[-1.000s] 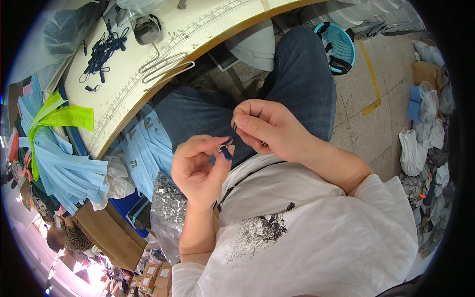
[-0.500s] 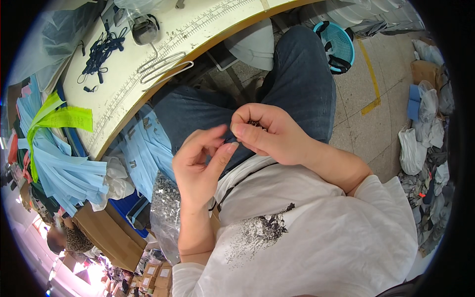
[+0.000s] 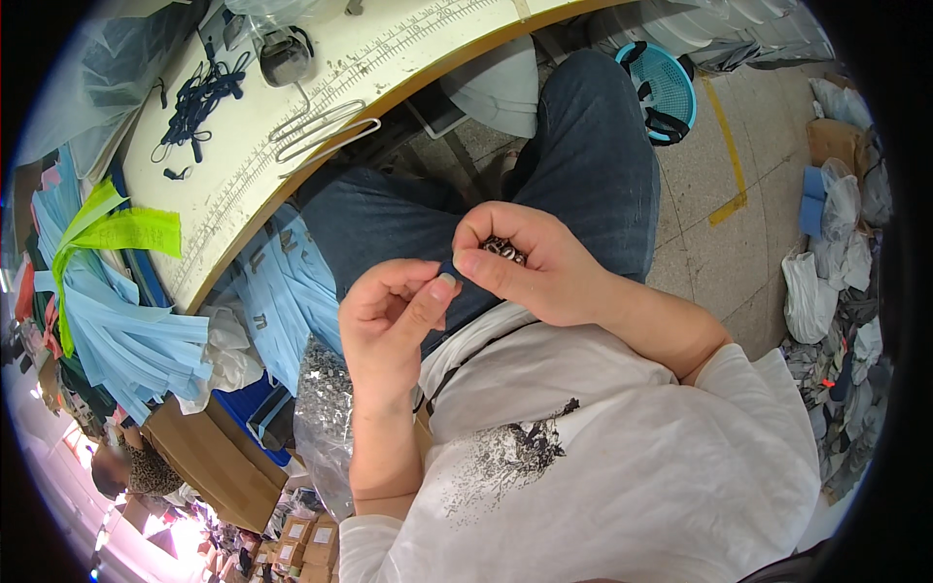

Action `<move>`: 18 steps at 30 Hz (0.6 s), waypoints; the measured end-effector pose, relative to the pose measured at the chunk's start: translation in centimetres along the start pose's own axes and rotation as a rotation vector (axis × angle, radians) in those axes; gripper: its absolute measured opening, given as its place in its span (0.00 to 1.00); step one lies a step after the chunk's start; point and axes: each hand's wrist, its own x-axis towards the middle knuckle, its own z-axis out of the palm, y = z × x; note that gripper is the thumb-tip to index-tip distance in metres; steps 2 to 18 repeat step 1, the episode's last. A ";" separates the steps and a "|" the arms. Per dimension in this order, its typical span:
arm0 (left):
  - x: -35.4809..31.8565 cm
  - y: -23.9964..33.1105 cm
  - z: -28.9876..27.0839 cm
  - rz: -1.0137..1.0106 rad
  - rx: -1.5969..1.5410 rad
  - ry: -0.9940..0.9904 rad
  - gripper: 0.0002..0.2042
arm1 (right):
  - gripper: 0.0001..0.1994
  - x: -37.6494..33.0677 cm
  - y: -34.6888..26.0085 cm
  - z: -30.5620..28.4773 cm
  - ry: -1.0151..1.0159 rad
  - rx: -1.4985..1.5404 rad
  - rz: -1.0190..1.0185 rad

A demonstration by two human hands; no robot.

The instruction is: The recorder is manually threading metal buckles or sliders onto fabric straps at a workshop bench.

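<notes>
Above my lap, my two hands meet almost fingertip to fingertip. My right hand (image 3: 533, 270) is closed round a cluster of small shiny dark metal pieces (image 3: 503, 250), which show between thumb and curled fingers. My left hand (image 3: 389, 316) pinches with thumb and forefinger beside the right fingertips. A tiny dark blue bit lies between the two hands, too small to name, and what the left fingers hold is mostly hidden. On the table, dark blue looped cords (image 3: 206, 92) lie in a tangled heap.
The white table (image 3: 228, 209) with ruler markings curves across the upper left. A bent wire rack (image 3: 321, 131) overhangs its edge. Light blue strips (image 3: 136, 330) and a lime green strip (image 3: 126, 231) hang at left. A turquoise basket (image 3: 666, 92) stands on the floor; bagged goods (image 3: 816, 296) lie right.
My left fingers have drawn in to a closer pinch, and the hand has shifted slightly left. More of the metal pieces shows in my right hand, which has hardly moved.
</notes>
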 end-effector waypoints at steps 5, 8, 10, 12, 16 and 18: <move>-0.1 0.0 0.0 0.019 0.029 0.001 0.10 | 0.06 0.0 -0.2 0.0 -0.012 0.011 0.009; -0.1 0.0 0.0 0.019 0.029 0.001 0.10 | 0.06 0.0 -0.2 0.0 -0.012 0.011 0.009; -0.1 0.0 0.0 0.019 0.029 0.001 0.10 | 0.06 0.0 -0.2 0.0 -0.012 0.011 0.009; -0.1 0.0 0.0 0.019 0.029 0.001 0.10 | 0.06 0.0 -0.2 0.0 -0.012 0.011 0.009; -0.1 0.0 0.0 0.019 0.029 0.001 0.10 | 0.06 0.0 -0.2 0.0 -0.012 0.011 0.009; -0.1 0.0 0.0 0.019 0.029 0.001 0.10 | 0.06 0.0 -0.2 0.0 -0.012 0.011 0.009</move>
